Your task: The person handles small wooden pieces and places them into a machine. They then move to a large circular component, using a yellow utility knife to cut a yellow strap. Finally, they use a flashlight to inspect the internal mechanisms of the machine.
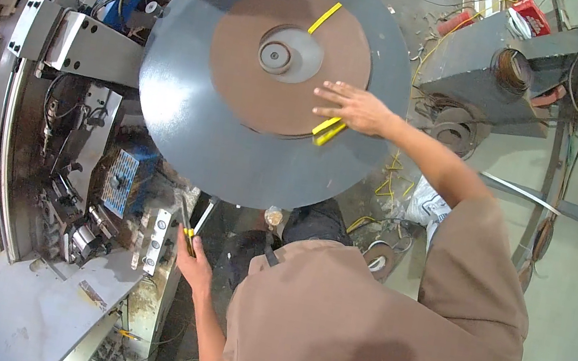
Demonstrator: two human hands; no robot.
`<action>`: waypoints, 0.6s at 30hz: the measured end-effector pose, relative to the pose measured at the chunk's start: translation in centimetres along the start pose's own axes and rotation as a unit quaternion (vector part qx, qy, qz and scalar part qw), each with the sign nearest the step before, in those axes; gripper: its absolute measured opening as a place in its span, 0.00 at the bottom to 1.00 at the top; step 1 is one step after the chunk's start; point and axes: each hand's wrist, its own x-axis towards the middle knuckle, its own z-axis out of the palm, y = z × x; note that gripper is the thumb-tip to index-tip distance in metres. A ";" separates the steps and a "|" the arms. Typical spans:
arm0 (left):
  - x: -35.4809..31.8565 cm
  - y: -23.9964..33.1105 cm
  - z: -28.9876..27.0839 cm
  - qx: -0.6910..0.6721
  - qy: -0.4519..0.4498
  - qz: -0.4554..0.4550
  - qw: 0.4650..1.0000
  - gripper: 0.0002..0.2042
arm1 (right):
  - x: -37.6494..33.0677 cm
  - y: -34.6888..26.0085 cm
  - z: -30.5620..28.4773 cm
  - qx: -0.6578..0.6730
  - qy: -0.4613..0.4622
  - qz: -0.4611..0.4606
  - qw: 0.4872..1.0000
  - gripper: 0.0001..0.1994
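A large grey disc [183,123] carries a flat brown coil [242,72] of tightly wound strip around a round hub [274,57]. One yellow band [324,18] crosses the coil's far right side; more yellow banding [327,133] sits at its near right edge. My right hand [354,107] lies over the coil's right part, fingers spread, just above that near banding. Low at the left, my left hand [195,266] is closed around a hand tool [190,231] with yellow-and-black handles and a slim metal end pointing away from me. The tool's exact kind is unclear.
To the left stands a machine with a grey arm [96,47], a blue slotted box [121,182] and a pale tabletop [26,312]. Cables and loose yellow strapping [391,179] lie on the floor at right, beside a white bag [426,203] and a grey machine base [472,62].
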 end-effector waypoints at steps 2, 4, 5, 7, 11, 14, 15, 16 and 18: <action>-1.7 1.3 1.0 0.033 -0.017 0.001 0.999 0.25 | -0.1 -0.7 1.7 0.024 0.041 0.020 0.999 0.35; -3.1 2.9 2.0 0.037 -0.017 0.009 0.999 0.24 | -0.1 -1.7 3.0 0.036 0.104 0.058 0.992 0.35; -3.7 3.2 2.3 0.050 -0.018 0.012 0.999 0.24 | 0.0 -2.4 3.6 0.043 0.122 0.078 0.989 0.35; -4.8 4.0 3.4 0.028 -0.020 -0.012 0.999 0.24 | 0.6 -3.8 4.0 0.052 0.155 0.121 0.979 0.34; -5.0 3.8 4.9 0.042 -0.048 -0.006 0.998 0.25 | 0.9 -5.3 5.1 0.126 0.208 0.168 0.955 0.29; -3.6 6.2 6.3 0.033 -0.068 0.024 0.997 0.25 | 0.6 -9.1 4.7 0.338 0.387 0.252 0.820 0.19; -3.2 6.4 6.3 0.035 -0.065 0.025 0.997 0.24 | -0.9 -11.0 3.3 0.351 0.383 0.287 0.805 0.15; -2.6 6.6 6.4 0.038 -0.062 0.026 0.997 0.24 | -2.6 -12.4 2.1 0.362 0.380 0.321 0.788 0.12; -1.0 6.1 6.7 0.016 -0.059 0.021 0.998 0.23 | -7.5 -14.2 4.6 0.286 0.455 0.389 0.748 0.09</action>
